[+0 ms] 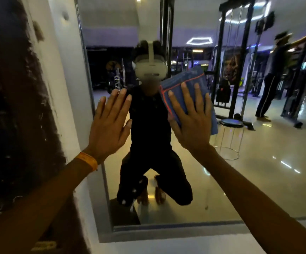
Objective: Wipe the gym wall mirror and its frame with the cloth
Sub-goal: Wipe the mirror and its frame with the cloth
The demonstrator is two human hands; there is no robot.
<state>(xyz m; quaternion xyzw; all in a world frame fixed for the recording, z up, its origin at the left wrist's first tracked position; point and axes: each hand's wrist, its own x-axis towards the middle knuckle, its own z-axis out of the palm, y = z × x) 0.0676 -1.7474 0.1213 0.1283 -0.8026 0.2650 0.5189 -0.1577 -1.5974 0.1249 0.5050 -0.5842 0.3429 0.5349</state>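
Your right hand [190,118] is flat, with straight, spread fingers pressing the folded blue cloth with orange-red stitching [192,76] against the glass of the wall mirror [258,171]. It isn't gripping the cloth, just pushing with the palm. The cloth sits mid-height on the mirror, right of your reflection, and its top and right edge stick out past your fingers.

Your left hand [110,123] is released, fingers straight and slightly fanned, holding nothing. It's palm-first at the glass, just beside the mirror's thin grey metal frame [86,52] on the left side. It looks like contact, but I can't confirm that. There's an orange wristband [87,160] on that wrist.

The frame's bottom rail runs below your forearms. The white wall [62,70] borders the frame on the left, with a dark scuffed patch [20,88] further out.

The mirror reflects you kneeling, a round stool with a chrome wire base [230,140], a black cable machine [240,70] and another person [271,77] standing at far right.
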